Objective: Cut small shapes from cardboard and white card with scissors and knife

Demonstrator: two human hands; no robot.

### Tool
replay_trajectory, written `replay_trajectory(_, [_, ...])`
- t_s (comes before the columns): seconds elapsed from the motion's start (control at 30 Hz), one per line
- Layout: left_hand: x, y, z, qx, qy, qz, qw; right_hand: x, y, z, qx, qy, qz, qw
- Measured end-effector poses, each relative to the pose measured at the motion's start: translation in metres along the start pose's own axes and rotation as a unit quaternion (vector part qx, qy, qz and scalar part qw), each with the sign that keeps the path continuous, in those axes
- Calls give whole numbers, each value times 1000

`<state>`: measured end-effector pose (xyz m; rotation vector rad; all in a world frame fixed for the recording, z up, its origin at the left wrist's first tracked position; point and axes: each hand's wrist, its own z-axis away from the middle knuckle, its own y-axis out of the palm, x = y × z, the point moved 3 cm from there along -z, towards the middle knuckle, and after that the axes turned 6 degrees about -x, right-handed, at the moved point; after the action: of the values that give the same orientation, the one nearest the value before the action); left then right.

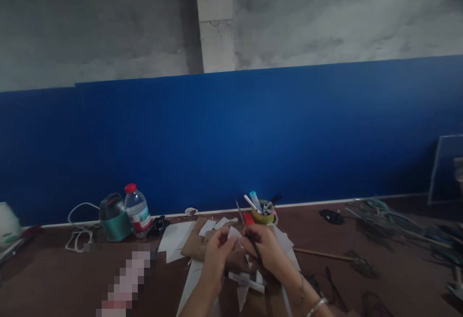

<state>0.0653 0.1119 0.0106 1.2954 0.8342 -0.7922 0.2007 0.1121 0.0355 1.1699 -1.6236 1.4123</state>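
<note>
My left hand (219, 252) is closed, pinching a small piece of white paper (234, 233) between thumb and fingers. My right hand (265, 247) is closed around dark, slim scissors (240, 212), their blades pointing up and away. Its fingertips meet the paper's right edge, close to the left hand's. Beneath both hands lies brown cardboard (191, 248) with paper scraps around it. A translucent whitish stick-like piece (248, 282) rests between the wrists, beside a torn paper scrap (242, 297).
Behind the hands stands a yellow-green pot (263, 218) of pens. White sheets (175, 237) lie to the left, near a red-capped bottle (137, 213) and a green-black container (115, 218) with a white cable (80, 232). Tangled cords (383, 215) occupy the right. A blue wall (231, 138) closes the back.
</note>
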Motion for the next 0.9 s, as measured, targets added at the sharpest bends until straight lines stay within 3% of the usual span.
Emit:
replay_trajectory(0.17, [-1, -3, 1, -35, -23, 66, 997, 8, -6, 3, 2, -54, 79, 995])
replay_trajectory(0.3, [-2, -6, -2, -79, -32, 126, 988, 22, -8, 8, 31, -55, 221, 973])
replay_trajectory(0.47, [-6, -3, 1, -79, -24, 129, 988, 29, -6, 12, 41, -51, 317, 946])
replay_trajectory(0.9, [-3, -6, -1, -76, -21, 125, 989, 28, -4, 11, 22, -66, 377, 924])
